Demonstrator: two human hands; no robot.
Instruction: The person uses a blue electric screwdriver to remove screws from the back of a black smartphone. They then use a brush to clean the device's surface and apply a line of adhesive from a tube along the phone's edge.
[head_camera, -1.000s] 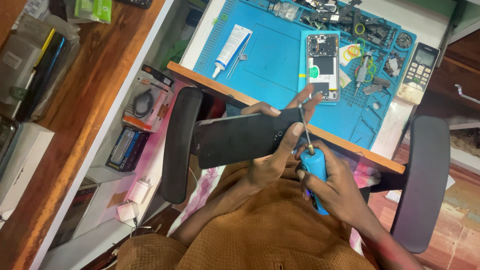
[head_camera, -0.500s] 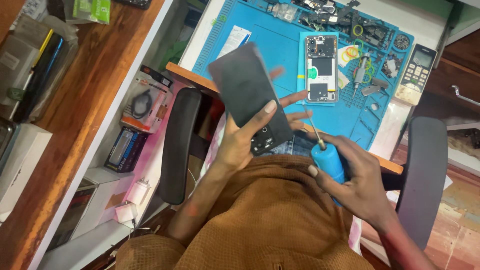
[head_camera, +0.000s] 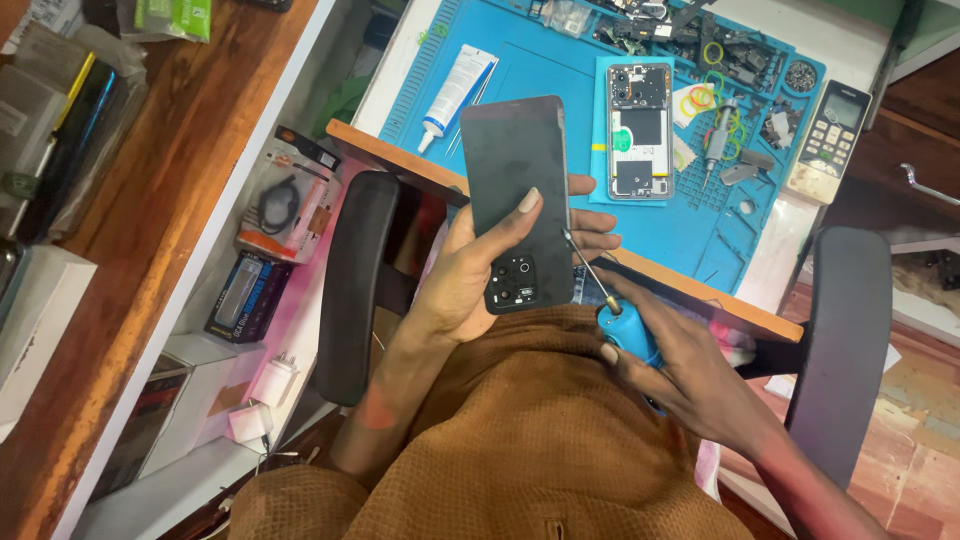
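Left hand (head_camera: 470, 275) clasps the dark phone back cover (head_camera: 518, 200) upright over the lap, at 6 o'clock from the blue mat (head_camera: 560, 75) on the tabletop. Right hand (head_camera: 690, 375) is closed round the blue-handled screwdriver (head_camera: 610, 300), its tip touching the cover's right edge. Risk, as I judge it: the tip skids and scratches the cover (thumb grip looks light). At 9 o'clock, a pink blister pack (head_camera: 280, 205) and a dark blue box (head_camera: 245, 295) on the shelf; a white glue tube (head_camera: 455, 88) at 11.

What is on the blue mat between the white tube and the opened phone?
In the head view, the black back cover held up in the left hand fills the gap between the white tube and the opened phone.
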